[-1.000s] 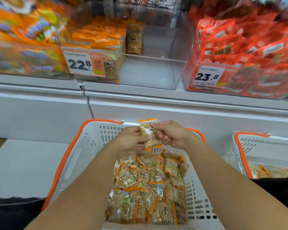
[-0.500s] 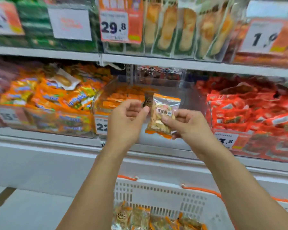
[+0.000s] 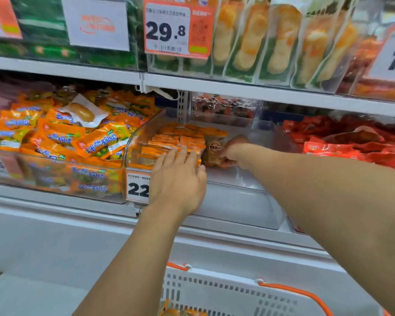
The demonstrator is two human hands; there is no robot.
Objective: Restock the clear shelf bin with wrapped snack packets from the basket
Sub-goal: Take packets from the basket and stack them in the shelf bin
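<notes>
The clear shelf bin (image 3: 242, 201) stands on the middle shelf, with a row of orange-edged snack packets (image 3: 176, 142) stacked in its left part. My right hand (image 3: 234, 151) reaches inside the bin and holds a wrapped snack packet (image 3: 213, 151) upright against that row. My left hand (image 3: 177, 179) lies over the bin's front wall with straight fingers resting on the packet row. The white basket with orange handles (image 3: 226, 290) sits below, at the bottom edge of view, with a few packets (image 3: 171, 312) just showing.
A bin of orange packets (image 3: 62, 142) is to the left and a bin of red packets (image 3: 351, 142) to the right. A price tag reading 22 (image 3: 137, 187) hangs on the clear bin's front. The upper shelf (image 3: 237, 87) overhangs closely. The clear bin's right part holds nothing.
Both hands moved forward from in front of the shelf into the bin. The right hand now holds the packet alone against the row, and the left hand has let go and rests on the row.
</notes>
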